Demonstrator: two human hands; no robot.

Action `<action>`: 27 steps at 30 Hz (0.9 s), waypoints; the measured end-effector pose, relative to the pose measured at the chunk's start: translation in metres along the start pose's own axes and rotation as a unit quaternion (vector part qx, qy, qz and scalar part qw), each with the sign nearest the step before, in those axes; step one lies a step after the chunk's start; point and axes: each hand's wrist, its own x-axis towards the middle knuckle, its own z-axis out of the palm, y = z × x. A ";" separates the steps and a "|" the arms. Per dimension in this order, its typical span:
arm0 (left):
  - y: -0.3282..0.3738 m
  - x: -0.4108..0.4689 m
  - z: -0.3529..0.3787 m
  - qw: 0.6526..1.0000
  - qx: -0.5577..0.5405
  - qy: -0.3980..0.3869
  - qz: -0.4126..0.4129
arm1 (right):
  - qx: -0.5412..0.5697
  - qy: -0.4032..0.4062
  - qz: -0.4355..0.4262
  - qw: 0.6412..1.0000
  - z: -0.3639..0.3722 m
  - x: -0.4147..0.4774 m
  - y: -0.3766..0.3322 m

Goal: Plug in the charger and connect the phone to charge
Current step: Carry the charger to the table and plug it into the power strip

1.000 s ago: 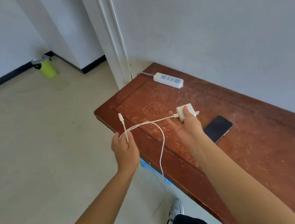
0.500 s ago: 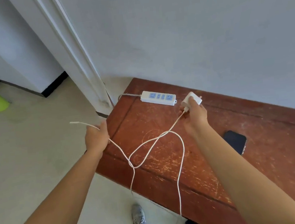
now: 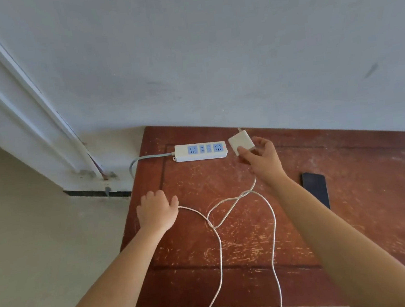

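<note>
My right hand grips a white charger block and holds it in the air just right of a white power strip with blue sockets, near the wall. A white cable runs from the charger, loops over the table and hangs off its front edge. My left hand is closed on the cable's other end at the table's left edge. A black phone lies face down on the red-brown wooden table, to the right of my right forearm.
The table stands against a grey wall. A white door frame rises at the left. The strip's grey cord drops off the table's left side toward the pale floor.
My right hand has carried the charger further toward the power strip. My left hand has come down from mid-air to the table's left edge with the cable. The view has tilted further down onto the table.
</note>
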 end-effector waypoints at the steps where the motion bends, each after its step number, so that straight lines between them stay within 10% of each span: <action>1: 0.002 0.006 0.000 1.000 0.004 0.010 0.021 | -0.049 -0.002 -0.020 0.999 0.000 0.005 0.001; 11: 0.033 0.083 0.045 0.980 0.094 -0.036 0.174 | -0.428 -0.118 -0.125 0.887 0.026 0.084 0.010; 22: 0.029 0.114 0.100 0.980 0.111 -0.015 0.162 | -0.536 -0.201 -0.235 0.785 0.057 0.148 0.009; 27: 0.028 0.116 0.102 0.980 0.104 -0.012 0.167 | -0.636 -0.241 -0.288 0.674 0.072 0.155 -0.004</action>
